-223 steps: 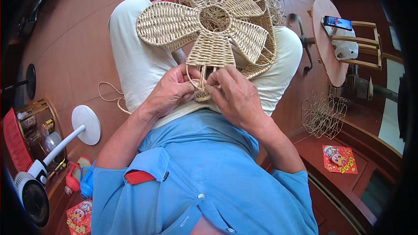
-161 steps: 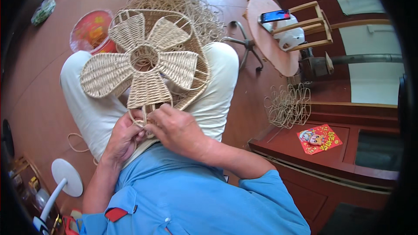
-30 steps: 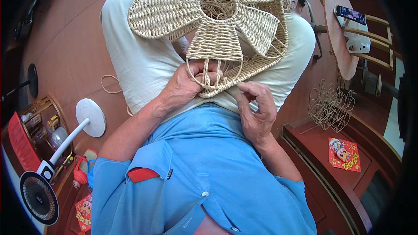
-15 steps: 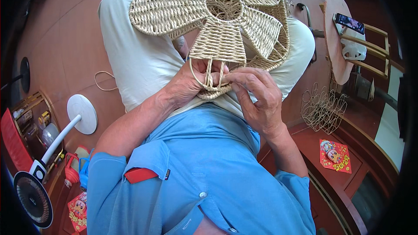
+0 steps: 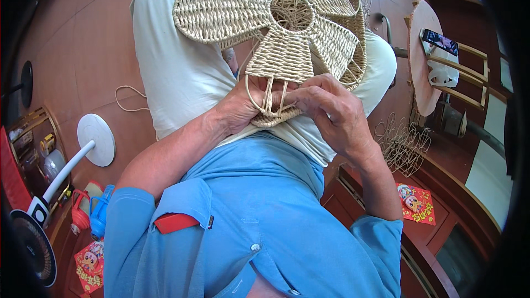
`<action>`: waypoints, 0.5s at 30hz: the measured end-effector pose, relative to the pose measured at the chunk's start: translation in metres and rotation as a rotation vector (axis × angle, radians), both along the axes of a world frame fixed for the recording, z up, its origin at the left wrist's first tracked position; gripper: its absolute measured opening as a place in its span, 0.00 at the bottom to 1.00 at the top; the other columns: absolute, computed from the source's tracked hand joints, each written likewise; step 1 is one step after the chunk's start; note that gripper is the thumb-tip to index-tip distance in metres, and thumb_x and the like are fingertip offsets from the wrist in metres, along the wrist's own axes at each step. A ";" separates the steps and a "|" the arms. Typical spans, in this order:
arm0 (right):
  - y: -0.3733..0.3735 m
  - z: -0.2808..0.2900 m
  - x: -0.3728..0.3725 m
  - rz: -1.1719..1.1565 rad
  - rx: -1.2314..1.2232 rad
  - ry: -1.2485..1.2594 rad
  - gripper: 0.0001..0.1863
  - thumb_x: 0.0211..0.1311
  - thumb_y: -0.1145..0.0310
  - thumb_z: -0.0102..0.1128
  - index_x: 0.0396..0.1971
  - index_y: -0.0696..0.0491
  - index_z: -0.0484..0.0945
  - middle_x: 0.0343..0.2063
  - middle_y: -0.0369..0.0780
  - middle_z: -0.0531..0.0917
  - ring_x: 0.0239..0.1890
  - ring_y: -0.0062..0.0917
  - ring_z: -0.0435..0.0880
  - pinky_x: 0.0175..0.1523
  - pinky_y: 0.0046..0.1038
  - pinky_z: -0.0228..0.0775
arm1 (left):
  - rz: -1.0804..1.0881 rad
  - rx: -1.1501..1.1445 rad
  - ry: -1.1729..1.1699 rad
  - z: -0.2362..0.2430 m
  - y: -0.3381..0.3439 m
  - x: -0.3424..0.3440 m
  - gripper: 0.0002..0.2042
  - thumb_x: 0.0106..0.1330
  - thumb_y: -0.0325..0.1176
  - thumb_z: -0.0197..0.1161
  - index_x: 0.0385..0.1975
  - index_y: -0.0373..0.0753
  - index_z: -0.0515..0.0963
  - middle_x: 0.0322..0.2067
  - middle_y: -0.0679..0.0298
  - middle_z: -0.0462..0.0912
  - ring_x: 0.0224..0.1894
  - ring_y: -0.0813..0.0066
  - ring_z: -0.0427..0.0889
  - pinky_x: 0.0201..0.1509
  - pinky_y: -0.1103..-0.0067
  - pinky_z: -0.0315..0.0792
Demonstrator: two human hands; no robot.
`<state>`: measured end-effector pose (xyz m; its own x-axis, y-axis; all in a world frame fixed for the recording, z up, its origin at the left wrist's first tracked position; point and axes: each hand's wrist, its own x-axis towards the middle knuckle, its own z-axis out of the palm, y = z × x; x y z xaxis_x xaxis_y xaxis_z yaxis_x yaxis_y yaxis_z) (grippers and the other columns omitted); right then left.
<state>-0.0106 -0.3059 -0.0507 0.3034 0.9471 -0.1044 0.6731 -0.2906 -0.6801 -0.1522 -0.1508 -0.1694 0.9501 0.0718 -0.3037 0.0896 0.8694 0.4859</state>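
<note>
A flower-shaped basket (image 5: 221, 11) of pale twisted straw rope rests across my lap. Most of its petals are woven, and a round opening sits in the centre. The petal nearest my body is woven only in its upper part. Below that, its bare frame loop (image 5: 248, 97) and paired rope-wrapped spokes (image 5: 268, 97) show. My left hand (image 5: 238, 104) is closed around the loop's left side, its fingers partly hidden behind the spokes. At the right of the spokes, my right hand (image 5: 338, 107) is pinched on a straw rope strand, mostly covered by the fingers.
A white-based fan (image 5: 96, 140) and a tool crate (image 5: 47, 140) stand at left, near red and blue bottles (image 5: 99, 214). At right are a round stool (image 5: 426, 66) with a phone (image 5: 440, 42), and a bundle of wire frames (image 5: 403, 143). A loose rope (image 5: 130, 99) lies on the floor.
My right hand has turned and shifted slightly right, its knuckles higher. My left hand keeps its hold. A thin strand now shows beside the near petal's left edge. The whole view has shifted a little.
</note>
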 end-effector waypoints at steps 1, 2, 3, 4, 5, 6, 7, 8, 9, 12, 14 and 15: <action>0.001 0.002 0.002 0.003 0.002 -0.003 0.13 0.70 0.76 0.70 0.51 0.47 0.90 0.45 0.41 0.86 0.45 0.38 0.90 0.49 0.39 0.83 | 0.007 -0.005 0.012 0.001 -0.001 0.001 0.20 0.70 0.27 0.79 0.60 0.37 0.83 0.51 0.65 0.89 0.50 0.76 0.90 0.54 0.77 0.89; 0.003 0.004 0.004 0.015 -0.017 -0.009 0.12 0.70 0.75 0.70 0.51 0.48 0.90 0.44 0.41 0.85 0.44 0.38 0.89 0.49 0.39 0.83 | 0.003 -0.008 0.038 0.002 -0.001 0.001 0.22 0.70 0.27 0.78 0.62 0.36 0.81 0.51 0.65 0.88 0.50 0.75 0.90 0.55 0.77 0.89; 0.004 0.006 0.005 0.027 -0.037 -0.015 0.11 0.71 0.74 0.71 0.50 0.48 0.89 0.42 0.41 0.84 0.43 0.38 0.89 0.48 0.39 0.83 | 0.015 -0.011 0.023 0.003 -0.001 0.001 0.22 0.70 0.27 0.78 0.62 0.36 0.81 0.51 0.65 0.88 0.50 0.75 0.90 0.55 0.77 0.89; 0.005 0.007 0.006 0.028 -0.037 -0.015 0.11 0.71 0.74 0.71 0.50 0.48 0.89 0.42 0.41 0.84 0.43 0.38 0.89 0.48 0.39 0.83 | 0.008 -0.041 0.025 0.004 0.000 0.000 0.22 0.70 0.27 0.78 0.62 0.36 0.81 0.52 0.65 0.88 0.51 0.75 0.90 0.55 0.76 0.90; 0.006 0.008 0.006 0.040 -0.036 -0.019 0.11 0.70 0.74 0.71 0.50 0.49 0.89 0.41 0.41 0.84 0.42 0.38 0.89 0.47 0.39 0.82 | 0.001 -0.071 0.027 0.005 0.000 0.000 0.22 0.70 0.27 0.78 0.62 0.36 0.82 0.52 0.64 0.89 0.51 0.75 0.90 0.55 0.76 0.90; 0.007 0.009 0.006 0.049 -0.040 -0.020 0.10 0.69 0.73 0.71 0.49 0.49 0.89 0.41 0.41 0.84 0.42 0.38 0.88 0.47 0.39 0.82 | 0.002 -0.073 0.026 0.005 0.001 0.000 0.22 0.70 0.27 0.78 0.62 0.36 0.82 0.52 0.64 0.89 0.51 0.75 0.90 0.55 0.76 0.90; 0.008 0.010 0.006 0.053 -0.037 -0.024 0.10 0.69 0.73 0.71 0.49 0.49 0.89 0.41 0.41 0.84 0.42 0.38 0.88 0.47 0.39 0.82 | -0.021 -0.084 0.025 0.005 0.002 0.000 0.22 0.70 0.27 0.78 0.62 0.35 0.82 0.53 0.63 0.89 0.51 0.74 0.91 0.55 0.76 0.90; 0.009 0.011 0.005 0.075 -0.057 -0.010 0.10 0.69 0.74 0.71 0.48 0.49 0.89 0.40 0.41 0.83 0.42 0.38 0.88 0.47 0.39 0.82 | -0.045 -0.089 0.044 0.005 0.003 0.000 0.22 0.70 0.26 0.78 0.62 0.35 0.82 0.53 0.63 0.89 0.51 0.74 0.91 0.55 0.75 0.90; 0.010 0.011 0.004 0.097 -0.081 0.005 0.10 0.68 0.75 0.71 0.47 0.50 0.88 0.40 0.41 0.82 0.41 0.39 0.88 0.46 0.39 0.82 | -0.040 -0.095 0.025 0.005 0.003 0.000 0.22 0.70 0.26 0.78 0.62 0.35 0.82 0.53 0.63 0.89 0.51 0.74 0.91 0.55 0.75 0.90; 0.013 0.015 0.006 0.160 -0.141 -0.030 0.11 0.70 0.75 0.67 0.49 0.49 0.88 0.40 0.42 0.81 0.41 0.40 0.87 0.46 0.42 0.82 | -0.033 -0.049 0.023 0.004 0.004 0.000 0.22 0.70 0.26 0.78 0.62 0.34 0.82 0.52 0.62 0.90 0.50 0.73 0.92 0.55 0.75 0.90; 0.016 0.018 0.007 0.200 -0.178 -0.090 0.10 0.71 0.74 0.65 0.49 0.50 0.86 0.40 0.42 0.80 0.41 0.42 0.87 0.47 0.44 0.81 | -0.021 -0.058 0.041 0.003 0.004 0.000 0.22 0.69 0.26 0.78 0.62 0.34 0.82 0.53 0.61 0.89 0.50 0.72 0.92 0.54 0.74 0.91; 0.017 0.020 0.007 0.236 -0.229 -0.148 0.09 0.72 0.73 0.63 0.49 0.52 0.84 0.39 0.43 0.79 0.41 0.44 0.87 0.47 0.46 0.81 | -0.015 -0.058 0.025 0.003 0.003 -0.001 0.22 0.69 0.26 0.78 0.62 0.34 0.82 0.53 0.61 0.89 0.50 0.72 0.92 0.54 0.74 0.91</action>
<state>-0.0041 -0.2888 -0.0310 0.1072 0.9500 -0.2934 0.8261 -0.2493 -0.5054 -0.1529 -0.1474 -0.1668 0.9429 0.0392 -0.3308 0.1146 0.8944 0.4324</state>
